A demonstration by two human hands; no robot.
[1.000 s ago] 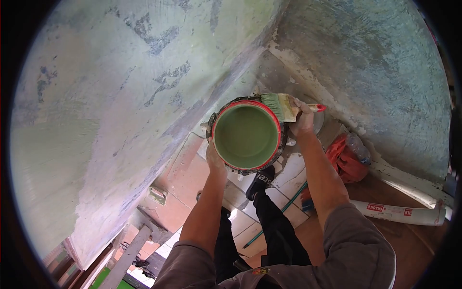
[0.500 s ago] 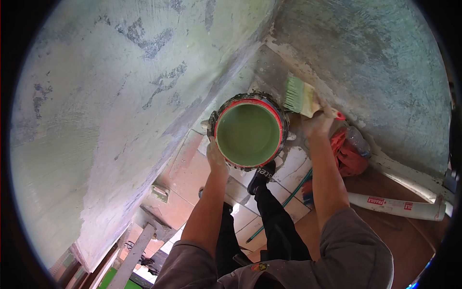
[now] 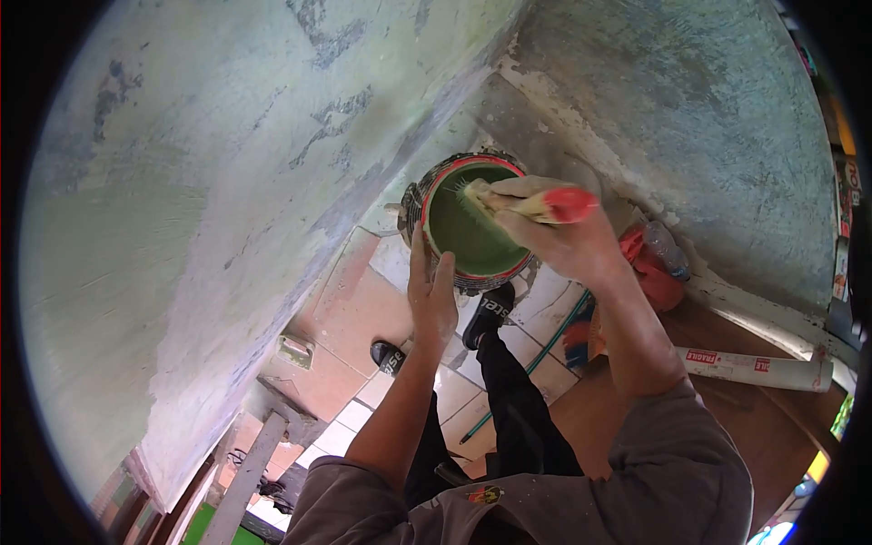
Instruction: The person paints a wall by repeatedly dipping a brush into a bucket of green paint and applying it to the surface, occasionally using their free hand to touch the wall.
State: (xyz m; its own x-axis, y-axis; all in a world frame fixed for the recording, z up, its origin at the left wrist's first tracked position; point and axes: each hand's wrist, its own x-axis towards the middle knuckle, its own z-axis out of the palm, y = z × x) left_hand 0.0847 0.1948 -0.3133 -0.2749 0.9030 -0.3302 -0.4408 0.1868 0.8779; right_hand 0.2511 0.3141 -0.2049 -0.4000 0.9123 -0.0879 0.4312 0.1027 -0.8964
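Observation:
A dark, paint-crusted bucket [image 3: 420, 211] with a red inner rim holds green liquid paint [image 3: 463, 232]. My left hand [image 3: 434, 295] grips its near left side, with fingers along the outside and the thumb at the rim. Over the right part of the opening, my right hand [image 3: 568, 241] is closed around a wide paintbrush [image 3: 536, 207]. The brush's red handle end points up toward me. Its pale green bristles [image 3: 468, 195] are down inside the bucket, at the paint, partly hidden by my fingers.
Patchy green walls [image 3: 227, 182] meet in a corner behind the bucket. On the right lie a red plastic bag [image 3: 654, 272] and a white tube [image 3: 754, 368] with "fragile" labels. A thin green stick [image 3: 518, 381] lies on the tiles near my feet.
My right hand has brought the paintbrush left from beside the bucket into its opening, bristles turned down. My left hand has shifted along the near side, and the bucket now appears more tilted.

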